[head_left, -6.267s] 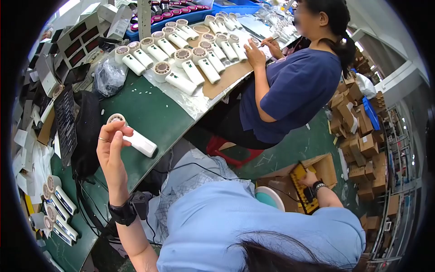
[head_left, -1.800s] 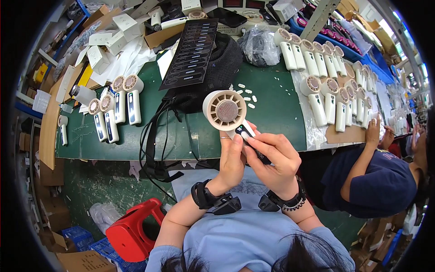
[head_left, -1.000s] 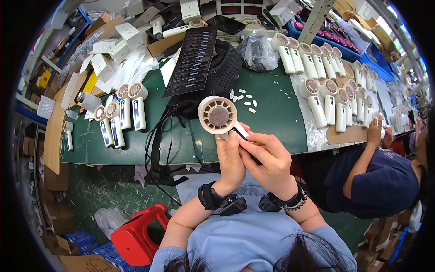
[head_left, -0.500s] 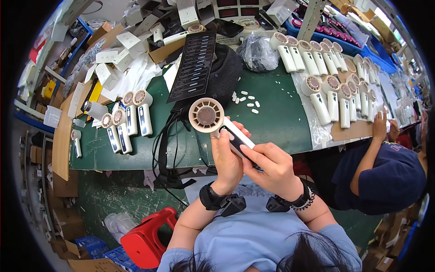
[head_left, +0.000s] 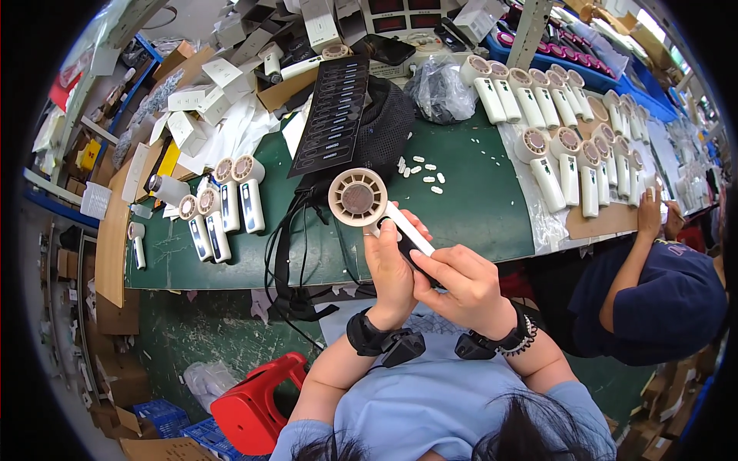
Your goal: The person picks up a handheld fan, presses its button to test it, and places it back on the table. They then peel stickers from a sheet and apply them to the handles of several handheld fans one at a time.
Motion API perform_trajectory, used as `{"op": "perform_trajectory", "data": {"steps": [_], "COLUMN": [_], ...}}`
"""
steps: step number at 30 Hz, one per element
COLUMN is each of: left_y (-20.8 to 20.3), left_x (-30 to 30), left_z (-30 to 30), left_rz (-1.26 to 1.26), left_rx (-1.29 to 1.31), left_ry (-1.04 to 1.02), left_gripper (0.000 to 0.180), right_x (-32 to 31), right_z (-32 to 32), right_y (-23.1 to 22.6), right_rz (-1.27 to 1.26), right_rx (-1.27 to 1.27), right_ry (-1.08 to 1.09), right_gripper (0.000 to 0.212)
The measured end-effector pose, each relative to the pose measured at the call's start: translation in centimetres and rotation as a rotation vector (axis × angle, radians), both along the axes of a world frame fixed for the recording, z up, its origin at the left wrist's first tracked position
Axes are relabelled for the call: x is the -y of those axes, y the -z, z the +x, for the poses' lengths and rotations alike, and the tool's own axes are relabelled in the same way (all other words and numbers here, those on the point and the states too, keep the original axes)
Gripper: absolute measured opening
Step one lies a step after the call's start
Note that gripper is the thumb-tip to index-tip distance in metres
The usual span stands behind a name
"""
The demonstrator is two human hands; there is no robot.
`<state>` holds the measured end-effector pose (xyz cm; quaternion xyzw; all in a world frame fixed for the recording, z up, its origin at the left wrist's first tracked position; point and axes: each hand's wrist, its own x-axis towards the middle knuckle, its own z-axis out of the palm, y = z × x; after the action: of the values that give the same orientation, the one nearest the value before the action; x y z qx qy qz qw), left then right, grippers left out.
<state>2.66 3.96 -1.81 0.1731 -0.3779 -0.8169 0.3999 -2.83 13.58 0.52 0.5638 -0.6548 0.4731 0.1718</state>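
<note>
At frame centre, above the green surface (head_left: 477, 207): white handheld fan (head_left: 369, 206), round grille head up and to the left, handle slanting down to the right into both hands. Left hand (head_left: 390, 270) wrapped around the handle from below, fingers closed on it. Right hand (head_left: 467, 286) pinching the handle's lower end, fingertips pressed against it. Black wristbands on both wrists. Left of centre: four similar fans (head_left: 223, 206) lying side by side on the surface. Upper centre: long black tray (head_left: 334, 115) resting on a dark mesh bag (head_left: 388, 127); small white pieces (head_left: 424, 170) scattered just right of it. Upper right: rows of fans (head_left: 565, 134) on a plastic sheet. Right edge: another person in dark blue (head_left: 661, 296), one hand at the surface's edge. Lower left: red stool (head_left: 254, 403) on the floor.
</note>
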Motion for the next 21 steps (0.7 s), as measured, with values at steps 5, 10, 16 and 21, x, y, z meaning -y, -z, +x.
{"op": "perform_trajectory", "data": {"steps": [5,10,16,21], "left_y": [-0.2,0.1,-0.2,-0.5], "left_x": [0.0,0.4,1.0,1.9], "left_z": [0.0,0.1,0.3,0.5], "left_rz": [0.010,-0.006,0.007,0.022], "left_rx": [0.014,0.024,0.013,0.031], "left_ry": [-0.011,0.008,0.086,0.139], "left_gripper": [0.032,0.029,0.024,0.025], "right_x": [0.1,0.1,-0.4,-0.9], "right_z": [0.0,0.1,0.1,-0.7], "right_y": [0.1,0.1,-0.5,-0.6], "right_rz": [0.007,0.031,0.130,0.147], "right_rx": [0.010,0.027,0.183,0.197], "right_ry": [-0.008,-0.018,-0.099,-0.216], "right_gripper": [0.034,0.034,0.034,0.034]}}
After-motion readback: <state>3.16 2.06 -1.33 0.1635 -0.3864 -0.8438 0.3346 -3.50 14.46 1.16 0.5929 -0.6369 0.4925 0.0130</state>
